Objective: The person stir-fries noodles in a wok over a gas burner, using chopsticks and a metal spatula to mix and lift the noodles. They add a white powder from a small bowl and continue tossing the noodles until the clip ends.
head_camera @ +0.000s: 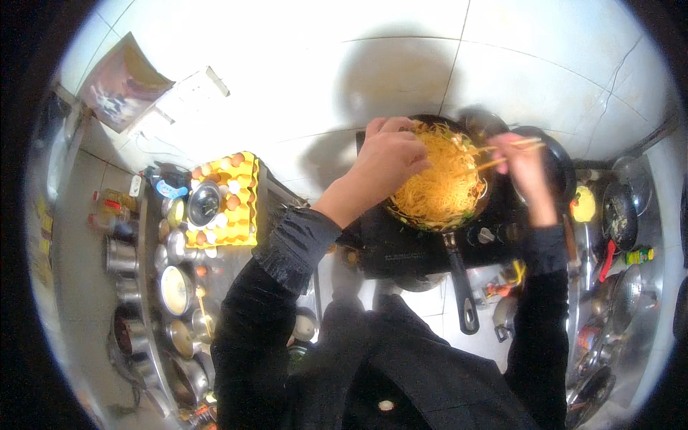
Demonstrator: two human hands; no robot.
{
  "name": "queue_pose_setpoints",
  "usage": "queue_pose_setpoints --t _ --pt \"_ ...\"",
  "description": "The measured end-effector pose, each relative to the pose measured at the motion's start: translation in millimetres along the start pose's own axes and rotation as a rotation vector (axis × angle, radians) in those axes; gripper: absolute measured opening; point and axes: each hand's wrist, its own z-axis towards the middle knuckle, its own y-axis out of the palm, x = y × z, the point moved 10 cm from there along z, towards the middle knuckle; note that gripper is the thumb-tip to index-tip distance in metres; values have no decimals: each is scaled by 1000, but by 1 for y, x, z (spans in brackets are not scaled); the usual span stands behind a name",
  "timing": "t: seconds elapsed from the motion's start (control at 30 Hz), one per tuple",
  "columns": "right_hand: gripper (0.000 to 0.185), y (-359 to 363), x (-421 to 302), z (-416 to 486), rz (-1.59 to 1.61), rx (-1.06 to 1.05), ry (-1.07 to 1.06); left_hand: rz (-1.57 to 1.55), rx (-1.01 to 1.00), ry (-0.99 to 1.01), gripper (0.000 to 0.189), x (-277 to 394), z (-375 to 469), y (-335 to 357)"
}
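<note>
Yellow noodles (435,183) with bits of green vegetable fill a frying pan (416,224) on the black gas stove (398,252); the pan's black handle (463,295) points towards me. My left hand (392,150) is over the pan's left side with curled fingers; whether it holds or touches anything is hidden. My right hand (518,161), blurred, grips a pair of wooden chopsticks (486,162) at the pan's right, their tips in the noodles.
On the left counter stand a yellow egg tray (247,236) with eggs and a metal bowl (203,203), and several bowls and pots. A dark pan (559,161) is behind my right hand. Farther right are a skillet (618,215) and a green bottle (639,256). White tiles (521,80) rise behind the stove.
</note>
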Motion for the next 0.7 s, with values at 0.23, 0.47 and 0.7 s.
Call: queue_pose_setpoints --t 0.23,0.47,0.7 --pt "16 29 115 -22 603 107 148 -3 128 -142 36 -25 -42 -28" --pt "24 68 39 20 506 170 -38 65 100 -439 43 -95 -182 -93" --pt "15 82 43 27 -3 -279 24 364 -5 -811 43 -171 -403 -163"
